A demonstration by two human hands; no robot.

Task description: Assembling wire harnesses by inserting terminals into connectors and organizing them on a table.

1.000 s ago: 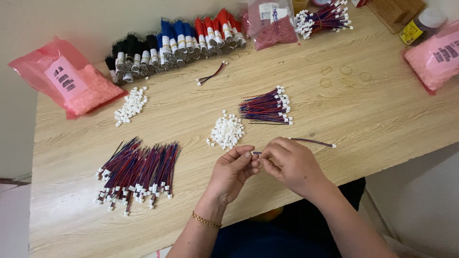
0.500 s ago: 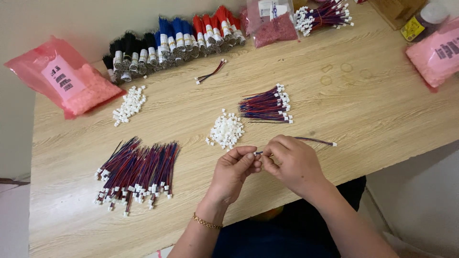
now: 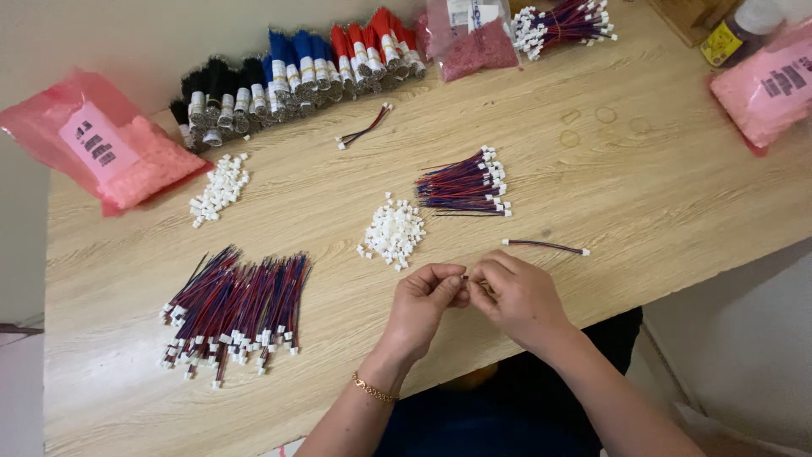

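Between both grips at worktop point(image 3: 677, 195) near edge: left hand point(image 3: 423, 305) & right hand point(image 3: 520, 296) pinched shut fingertip-to-fingertip on small wire end point(image 3: 464, 277), mostly hidden, axis approx. left-right, white connector pile point(image 3: 392, 233) just beyond left grip.

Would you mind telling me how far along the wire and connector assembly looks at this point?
Seemingly done: a big pile of red-and-blue wires with white connectors at the table's left. In hand: the left hand and right hand pinch a small piece together; a single wire lies just beyond them. Probably left: a heap of loose white connectors and a smaller wire bundle behind it.
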